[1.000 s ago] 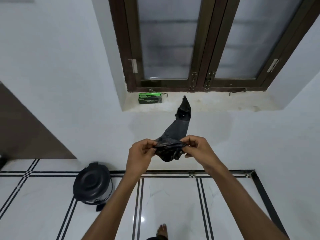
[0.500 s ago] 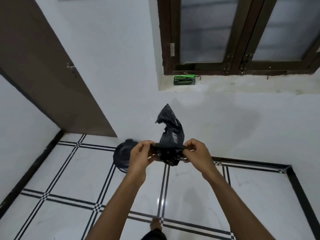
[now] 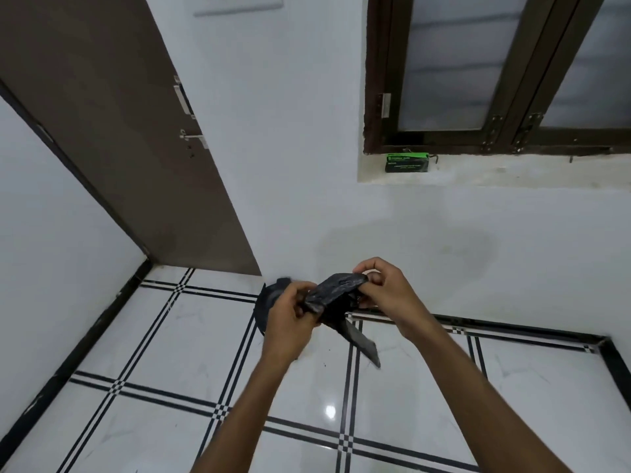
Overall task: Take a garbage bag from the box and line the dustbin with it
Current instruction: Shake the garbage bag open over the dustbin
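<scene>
So both hands are pinched onto the black garbage bag [image 3: 336, 291]: left hand [image 3: 290, 310], right hand [image 3: 386, 288]. Dustbin [image 3: 268, 302] sits on the floor behind them; box [image 3: 407, 162] is on the windowsill.

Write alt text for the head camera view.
Both hands, left hand and right hand, grip a crumpled black garbage bag above a tiled floor. A black dustbin sits partly hidden behind them; a green box rests on the window ledge.
</scene>
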The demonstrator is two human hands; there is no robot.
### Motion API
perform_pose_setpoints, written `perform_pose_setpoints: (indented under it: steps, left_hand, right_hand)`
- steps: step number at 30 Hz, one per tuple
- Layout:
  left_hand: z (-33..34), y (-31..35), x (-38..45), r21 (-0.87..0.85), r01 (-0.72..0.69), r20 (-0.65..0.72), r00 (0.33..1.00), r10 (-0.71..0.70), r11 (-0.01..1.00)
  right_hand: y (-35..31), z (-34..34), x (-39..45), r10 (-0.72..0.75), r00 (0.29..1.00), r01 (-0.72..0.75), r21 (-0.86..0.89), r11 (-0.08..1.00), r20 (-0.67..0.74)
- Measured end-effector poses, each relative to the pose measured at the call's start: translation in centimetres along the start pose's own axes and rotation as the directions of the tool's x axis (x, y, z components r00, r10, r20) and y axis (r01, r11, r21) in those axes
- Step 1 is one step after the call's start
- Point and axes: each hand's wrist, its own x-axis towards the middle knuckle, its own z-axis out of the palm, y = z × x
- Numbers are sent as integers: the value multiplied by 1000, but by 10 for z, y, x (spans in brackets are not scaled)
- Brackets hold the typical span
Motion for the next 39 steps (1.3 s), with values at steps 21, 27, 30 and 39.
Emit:
perform_pose_setpoints:
  steps: [21,27,30,39]
  left_hand:
    - [-155,-37,44,-300,85,83,995,-63,950]
    - [-150,-32,45,-311,64,187,982,-5,948]
    - [-146,-32,42,-272,45,102,995,-18,961]
    - [-149,-33,48,-492,183,-120,954,-274,851]
  right_hand:
    - [3,163,20,-375,890,290,-316,904,-258]
    - [-4,171,28,-106,991,97,105,990,85]
    - [-9,169,35,-119,993,119,167,979,-8]
    - [-8,155,39,-193,981,193,66,979,-10]
